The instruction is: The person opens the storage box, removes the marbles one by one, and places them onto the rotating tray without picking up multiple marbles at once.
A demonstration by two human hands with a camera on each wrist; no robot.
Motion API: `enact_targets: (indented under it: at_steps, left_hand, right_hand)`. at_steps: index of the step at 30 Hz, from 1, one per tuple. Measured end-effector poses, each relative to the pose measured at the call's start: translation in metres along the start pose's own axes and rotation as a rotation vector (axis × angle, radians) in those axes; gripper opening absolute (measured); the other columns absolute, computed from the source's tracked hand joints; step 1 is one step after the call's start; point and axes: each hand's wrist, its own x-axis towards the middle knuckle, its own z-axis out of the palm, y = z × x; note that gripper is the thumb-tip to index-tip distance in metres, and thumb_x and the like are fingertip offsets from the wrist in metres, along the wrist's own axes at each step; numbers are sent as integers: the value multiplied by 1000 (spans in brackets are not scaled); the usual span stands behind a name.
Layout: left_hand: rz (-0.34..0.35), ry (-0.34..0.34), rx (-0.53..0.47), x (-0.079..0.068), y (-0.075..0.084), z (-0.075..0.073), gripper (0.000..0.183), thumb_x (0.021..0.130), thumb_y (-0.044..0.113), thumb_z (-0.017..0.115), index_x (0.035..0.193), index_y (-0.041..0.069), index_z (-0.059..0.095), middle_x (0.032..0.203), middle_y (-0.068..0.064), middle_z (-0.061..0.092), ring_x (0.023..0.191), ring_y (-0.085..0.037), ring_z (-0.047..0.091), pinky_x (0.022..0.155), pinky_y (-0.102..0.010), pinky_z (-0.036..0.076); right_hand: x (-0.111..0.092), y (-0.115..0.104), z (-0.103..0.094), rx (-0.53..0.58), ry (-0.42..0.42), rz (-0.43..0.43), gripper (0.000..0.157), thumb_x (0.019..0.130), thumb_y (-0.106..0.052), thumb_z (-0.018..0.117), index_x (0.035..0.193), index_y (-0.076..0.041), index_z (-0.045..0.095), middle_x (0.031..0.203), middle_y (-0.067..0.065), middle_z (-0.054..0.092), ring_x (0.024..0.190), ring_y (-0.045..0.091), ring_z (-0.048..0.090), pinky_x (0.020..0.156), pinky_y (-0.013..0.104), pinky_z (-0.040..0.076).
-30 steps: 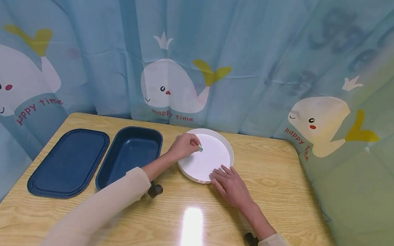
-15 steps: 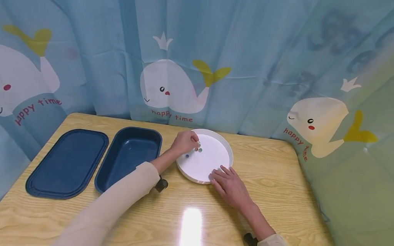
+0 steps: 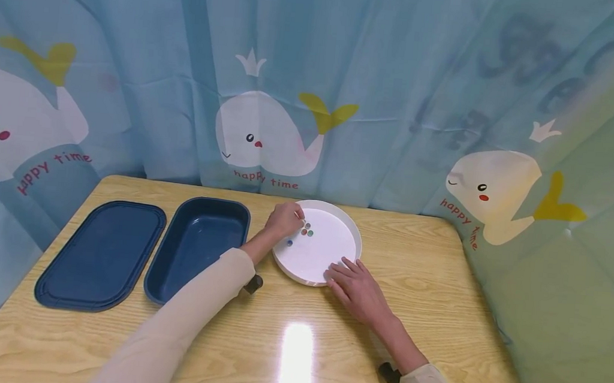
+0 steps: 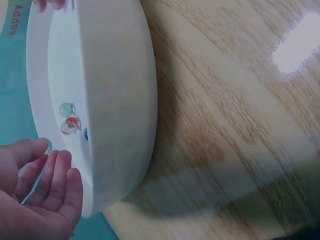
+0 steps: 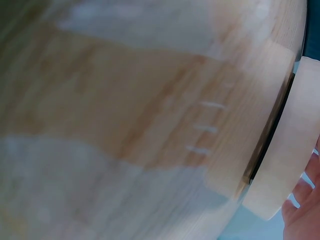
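Note:
In the head view my left hand (image 3: 284, 221) is over the left side of a round white tray (image 3: 329, 247). The left wrist view shows its thumb and forefinger pinching a small pale green glass marble (image 4: 49, 146). On the tray lie a grey marble (image 3: 307, 226) just beyond the fingertips, a red one (image 3: 304, 232), a green one (image 3: 310, 233) and, nearer the front, a blue one (image 3: 289, 243). My right hand (image 3: 361, 292) rests with relaxed fingers on the tray's near right rim. The right wrist view has those fingers (image 5: 302, 192) partly hidden behind the rim.
A deep blue rectangular box (image 3: 168, 265) stands left of the tray, and its flat blue lid (image 3: 101, 256) lies farther left. All rest on a wooden table (image 3: 390, 234). A blue whale-print curtain (image 3: 403, 73) hangs behind the far edge.
My left hand has drawn back slightly to the left, uncovering the red, blue and grey marbles on the tray. My right hand stays at the rim.

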Motion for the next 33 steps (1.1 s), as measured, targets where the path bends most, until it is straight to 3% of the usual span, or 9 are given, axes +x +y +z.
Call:
enact_targets:
  at_steps: [9,23,33]
  left_hand:
    - [8,-14,24,3,-4,4,14,94,7,65,105,3,72,105,-10,68,93,-23,61,79,-32,49]
    - [-31,-44,37,6,0,3,16,96,7,62,108,2,72,116,-11,65,99,-25,59,85,-34,50]
    - [-22,-55,73,9,-4,7,16,97,8,61,106,2,73,112,-11,66,97,-24,59,85,-33,50]
  right_hand:
    - [0,1,1,-4,22,-27,26,98,-23,65,121,-12,73,127,6,67,130,32,52,110,55,31]
    - [1,0,-2,-10,0,-2,29,100,-26,62,123,-12,72,129,6,65,132,30,50,112,53,29]
    - [0,1,0,-7,-9,-3,29,100,-25,62,124,-12,72,130,7,65,132,31,50,112,54,29]
